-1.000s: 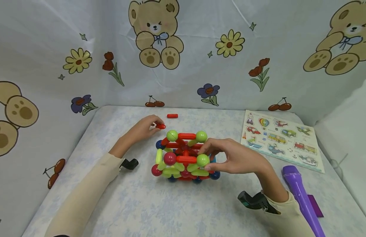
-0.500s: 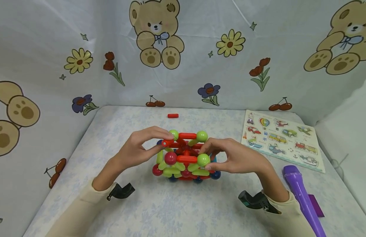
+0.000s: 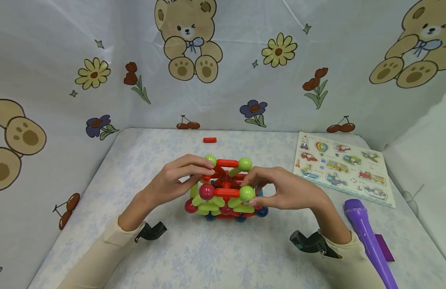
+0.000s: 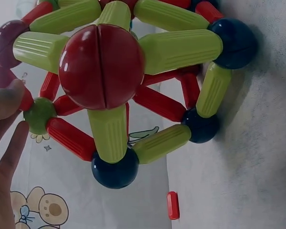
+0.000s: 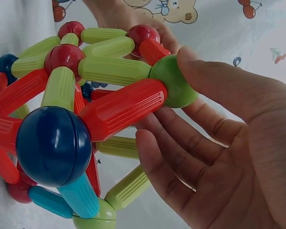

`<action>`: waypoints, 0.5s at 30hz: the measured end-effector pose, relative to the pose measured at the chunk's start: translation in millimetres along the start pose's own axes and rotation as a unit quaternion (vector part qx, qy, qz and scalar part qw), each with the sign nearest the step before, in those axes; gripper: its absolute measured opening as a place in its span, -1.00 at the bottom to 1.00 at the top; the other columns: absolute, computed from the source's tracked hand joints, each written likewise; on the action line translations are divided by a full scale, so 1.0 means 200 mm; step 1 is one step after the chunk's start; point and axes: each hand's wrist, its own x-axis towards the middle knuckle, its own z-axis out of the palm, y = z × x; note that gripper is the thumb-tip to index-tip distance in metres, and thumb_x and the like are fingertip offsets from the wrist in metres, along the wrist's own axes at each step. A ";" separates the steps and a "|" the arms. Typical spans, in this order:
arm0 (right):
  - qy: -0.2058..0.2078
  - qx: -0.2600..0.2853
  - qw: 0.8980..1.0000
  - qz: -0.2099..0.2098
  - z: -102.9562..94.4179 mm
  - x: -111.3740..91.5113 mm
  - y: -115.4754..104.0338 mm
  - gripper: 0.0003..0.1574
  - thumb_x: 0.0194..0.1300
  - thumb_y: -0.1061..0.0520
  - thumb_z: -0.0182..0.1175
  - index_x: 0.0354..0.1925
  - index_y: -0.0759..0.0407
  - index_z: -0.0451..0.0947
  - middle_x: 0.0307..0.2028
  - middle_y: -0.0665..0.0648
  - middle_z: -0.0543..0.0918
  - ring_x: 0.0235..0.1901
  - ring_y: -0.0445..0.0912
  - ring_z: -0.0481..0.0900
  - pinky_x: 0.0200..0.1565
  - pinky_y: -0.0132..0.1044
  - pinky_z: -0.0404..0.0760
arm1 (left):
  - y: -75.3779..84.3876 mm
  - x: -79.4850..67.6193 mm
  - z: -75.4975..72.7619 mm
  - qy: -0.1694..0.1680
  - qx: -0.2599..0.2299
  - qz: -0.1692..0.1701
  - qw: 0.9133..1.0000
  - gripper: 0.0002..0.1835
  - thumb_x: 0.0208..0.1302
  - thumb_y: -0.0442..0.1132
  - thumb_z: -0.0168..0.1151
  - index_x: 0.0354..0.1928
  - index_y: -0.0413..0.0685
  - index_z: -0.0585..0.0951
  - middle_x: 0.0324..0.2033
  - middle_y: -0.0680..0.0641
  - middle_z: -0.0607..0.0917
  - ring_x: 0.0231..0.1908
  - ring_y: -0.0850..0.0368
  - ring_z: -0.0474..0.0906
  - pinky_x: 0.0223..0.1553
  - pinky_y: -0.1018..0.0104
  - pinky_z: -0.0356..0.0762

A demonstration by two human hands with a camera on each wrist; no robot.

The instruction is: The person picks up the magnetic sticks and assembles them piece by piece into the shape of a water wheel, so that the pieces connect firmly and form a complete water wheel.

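Note:
A magnetic stick-and-ball structure (image 3: 227, 193) of red and lime rods with green, crimson and blue balls stands mid-table. My left hand (image 3: 179, 174) pinches a red magnetic rod (image 3: 206, 179) at its upper left side. The left wrist view shows this rod between a crimson ball (image 4: 9, 44) and a green ball (image 4: 40, 116); whether both ends touch is unclear. My right hand (image 3: 286, 188) grips the green ball (image 3: 247, 193) at the upper front right corner. In the right wrist view, the thumb lies against that ball, with fingers below.
One loose red rod (image 3: 209, 140) lies behind the structure. To the right are a picture board (image 3: 343, 168) of vehicles, a purple toy microphone (image 3: 367, 237) and a flat purple piece (image 3: 384, 248). A bear-print cloth (image 3: 223, 104) hangs behind the table.
My left hand has brought the red rod from the table behind left to the structure's upper left, lowering it between the balls. My right hand has stayed on the green ball.

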 end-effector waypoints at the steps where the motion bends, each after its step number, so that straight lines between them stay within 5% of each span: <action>1: 0.000 0.000 1.000 0.000 0.00 0.00 0.00 -0.55 0.44 0.01 0.48 0.19 0.01 0.57 0.04 -0.09 0.77 -0.03 -0.15 0.75 0.07 -0.08 0.77 | 0.00 0.00 0.00 0.003 0.004 0.006 1.000 -0.76 0.54 -0.34 0.31 0.15 -0.19 0.75 0.13 -0.18 0.72 0.17 -0.07 0.68 0.27 0.31 0.61; 15: -0.001 0.007 1.000 0.001 0.00 0.00 -0.01 -0.55 0.44 0.05 0.47 0.20 0.03 0.56 0.05 -0.07 0.77 -0.02 -0.15 0.76 0.07 -0.04 0.77 | -0.01 0.00 0.01 0.009 0.043 0.044 0.998 -0.73 0.63 -0.24 0.19 0.16 -0.19 0.74 0.13 -0.18 0.72 0.14 -0.06 0.68 0.25 0.32 0.63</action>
